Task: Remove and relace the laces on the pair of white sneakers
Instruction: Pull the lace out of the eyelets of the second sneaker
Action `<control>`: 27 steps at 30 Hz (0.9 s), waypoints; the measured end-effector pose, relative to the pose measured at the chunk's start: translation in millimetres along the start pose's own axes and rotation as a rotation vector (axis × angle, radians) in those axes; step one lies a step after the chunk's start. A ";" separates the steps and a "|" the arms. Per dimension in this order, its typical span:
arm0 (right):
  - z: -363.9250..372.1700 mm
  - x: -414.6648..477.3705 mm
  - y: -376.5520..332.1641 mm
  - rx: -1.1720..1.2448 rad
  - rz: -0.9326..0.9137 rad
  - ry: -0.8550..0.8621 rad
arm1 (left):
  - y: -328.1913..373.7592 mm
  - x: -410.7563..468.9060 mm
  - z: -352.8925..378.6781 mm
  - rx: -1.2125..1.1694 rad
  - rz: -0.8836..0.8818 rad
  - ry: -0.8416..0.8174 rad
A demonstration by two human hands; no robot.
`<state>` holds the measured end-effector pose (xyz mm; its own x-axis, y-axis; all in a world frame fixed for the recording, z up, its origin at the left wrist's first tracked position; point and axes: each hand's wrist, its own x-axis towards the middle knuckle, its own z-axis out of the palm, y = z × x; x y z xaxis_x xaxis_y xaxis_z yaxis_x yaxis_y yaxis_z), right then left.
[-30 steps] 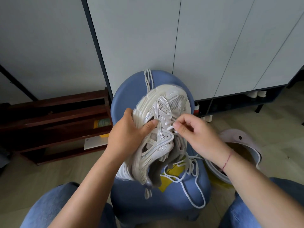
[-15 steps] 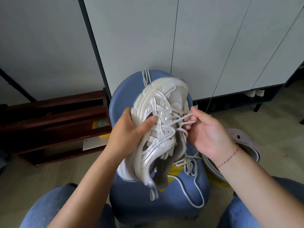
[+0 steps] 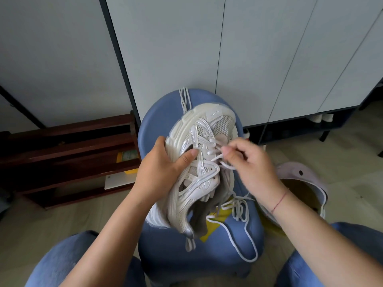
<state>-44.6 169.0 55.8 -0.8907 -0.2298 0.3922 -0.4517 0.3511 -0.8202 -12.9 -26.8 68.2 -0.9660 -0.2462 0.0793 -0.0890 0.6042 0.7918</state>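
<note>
Pinching lace [image 3: 216, 158] — seemingly — between right fingertips [image 3: 227, 150]

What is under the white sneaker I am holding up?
Under the sneaker is a blue stool, with a loose lace and a yellow patch on its seat. The sneaker and the left hand cover the middle of the seat, so anything there cannot be seen.

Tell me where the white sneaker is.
Head view, centre: the white sneaker is over the blue stool, gripped by the left hand, with the right hand pinching its lace.
</note>
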 end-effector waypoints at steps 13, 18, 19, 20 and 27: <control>-18.1 3.5 3.4 -0.173 -0.015 -0.152 | -2.1 1.2 -2.3 0.041 -0.013 0.003; -1.9 -3.0 2.2 -0.585 -0.269 -0.057 | 1.6 -1.0 1.5 0.098 0.007 0.005; 0.2 -2.8 2.0 -0.602 -0.293 -0.042 | 1.6 -1.2 1.9 0.101 0.011 0.005; 1.7 -2.1 1.9 -0.579 -0.309 -0.031 | 1.3 -1.4 2.1 0.099 0.015 0.002; -18.0 5.8 5.3 -0.129 -0.076 0.186 | -1.6 0.7 -2.9 -0.095 -0.020 -0.003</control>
<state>-53.1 185.9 61.2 -0.8427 -0.0926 0.5304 -0.5096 0.4551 -0.7302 -12.8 -30.1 68.7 -0.9649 -0.2551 0.0615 -0.0847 0.5247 0.8471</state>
